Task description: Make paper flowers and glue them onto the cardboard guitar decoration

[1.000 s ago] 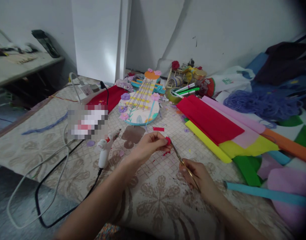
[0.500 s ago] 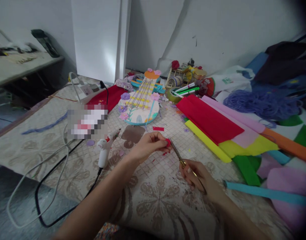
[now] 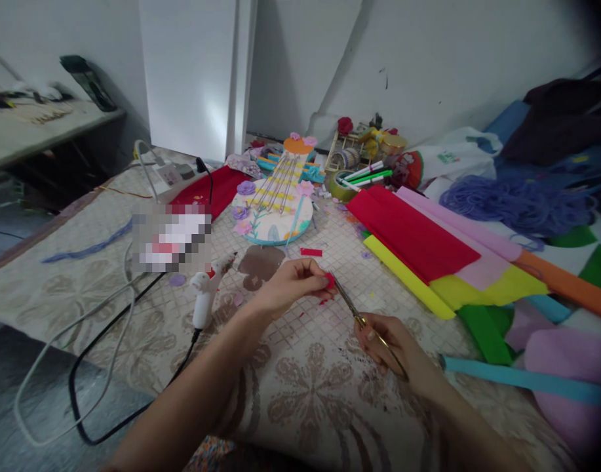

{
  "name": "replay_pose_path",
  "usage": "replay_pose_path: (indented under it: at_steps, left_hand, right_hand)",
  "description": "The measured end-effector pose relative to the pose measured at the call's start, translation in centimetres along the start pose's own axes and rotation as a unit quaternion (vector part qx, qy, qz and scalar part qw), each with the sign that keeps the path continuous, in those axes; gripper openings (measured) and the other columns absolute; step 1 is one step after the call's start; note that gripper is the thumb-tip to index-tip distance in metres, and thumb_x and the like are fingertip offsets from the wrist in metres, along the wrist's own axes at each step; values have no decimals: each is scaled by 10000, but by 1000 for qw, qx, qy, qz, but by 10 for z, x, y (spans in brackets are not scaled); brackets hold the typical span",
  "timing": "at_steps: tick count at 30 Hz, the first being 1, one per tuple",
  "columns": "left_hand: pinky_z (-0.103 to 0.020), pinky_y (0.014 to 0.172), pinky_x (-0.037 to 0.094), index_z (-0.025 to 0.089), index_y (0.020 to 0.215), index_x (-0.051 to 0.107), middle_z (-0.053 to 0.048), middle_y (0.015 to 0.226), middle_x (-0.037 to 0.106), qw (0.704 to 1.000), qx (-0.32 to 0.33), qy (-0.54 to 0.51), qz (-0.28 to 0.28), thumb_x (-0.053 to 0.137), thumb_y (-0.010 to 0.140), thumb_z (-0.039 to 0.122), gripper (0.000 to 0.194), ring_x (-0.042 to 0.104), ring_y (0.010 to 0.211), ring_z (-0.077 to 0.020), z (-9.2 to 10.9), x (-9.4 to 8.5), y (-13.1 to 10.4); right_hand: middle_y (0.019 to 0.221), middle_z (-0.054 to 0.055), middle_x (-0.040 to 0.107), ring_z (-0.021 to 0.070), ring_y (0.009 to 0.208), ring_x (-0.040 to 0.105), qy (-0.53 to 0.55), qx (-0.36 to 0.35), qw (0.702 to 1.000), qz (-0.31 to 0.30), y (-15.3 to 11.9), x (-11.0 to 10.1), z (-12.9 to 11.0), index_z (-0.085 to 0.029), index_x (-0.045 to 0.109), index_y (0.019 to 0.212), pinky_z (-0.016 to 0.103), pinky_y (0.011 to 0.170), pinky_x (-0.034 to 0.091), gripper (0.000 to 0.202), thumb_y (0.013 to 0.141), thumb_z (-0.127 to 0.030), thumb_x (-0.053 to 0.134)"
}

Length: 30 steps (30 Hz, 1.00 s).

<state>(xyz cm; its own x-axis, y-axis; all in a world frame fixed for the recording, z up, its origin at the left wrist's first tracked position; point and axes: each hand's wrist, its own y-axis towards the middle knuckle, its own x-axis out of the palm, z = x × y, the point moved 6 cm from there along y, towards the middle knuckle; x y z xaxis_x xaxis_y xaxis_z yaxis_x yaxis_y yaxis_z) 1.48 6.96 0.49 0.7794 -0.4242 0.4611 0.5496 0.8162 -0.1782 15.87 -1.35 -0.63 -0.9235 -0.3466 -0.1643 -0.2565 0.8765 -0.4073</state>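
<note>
Scissors [image 3: 348, 304], gripped by right hand [image 3: 383, 342], meet red piece [image 3: 330, 282] pinched in left hand [image 3: 300, 283] above tablecloth [image 3: 314, 393]; piece likely light, soft, easily creased: best held by edge.

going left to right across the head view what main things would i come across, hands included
Strand of blue-purple yarn, white glue gun, left hand pinching a small red piece, right hand on gold-handled scissors, light blue roll.

Craft workspace, cloth-covered table [image 3: 314, 387], glue gun [image 3: 204, 300], colored paper sheets [image 3: 413, 233], yarn [image 3: 516, 204], flower-decorated guitar model [image 3: 276, 216]
</note>
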Motion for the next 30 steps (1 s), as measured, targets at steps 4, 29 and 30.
replay_pose_path:
  at_steps: [4, 29, 30]
  left_hand:
    - [-244, 657, 512, 123, 682, 546, -37, 659, 661, 1000, -2, -1, -2, 718, 671, 230, 203, 644, 626, -114, -1, 0, 0]
    - [-252, 671, 465, 138, 678, 518, -9, 682, 619, 978, 40, -121, 165, 692, 691, 241, 203, 601, 655, -105, -14, 13, -5]
    - [-250, 666, 463, 140, 674, 517, 1, 666, 608, 977, 43, -127, 166, 694, 688, 242, 205, 593, 647, -101, -15, 14, -6]
  right_hand:
    - [524, -54, 326, 72, 430, 297, 2, 0, 1000, 2, 0, -1, 0, -191, 420, 591, 187, 352, 323, 532, 724, -704, 472]
    - [516, -59, 324, 82, 432, 308, -10, -61, 993, 100, 12, 12, 10, -203, 390, 629, 210, 382, 285, 512, 760, -697, 427]
    - [516, -58, 327, 84, 433, 313, -17, -61, 993, 104, 12, 12, 10, -203, 393, 630, 212, 383, 285, 504, 765, -687, 433]
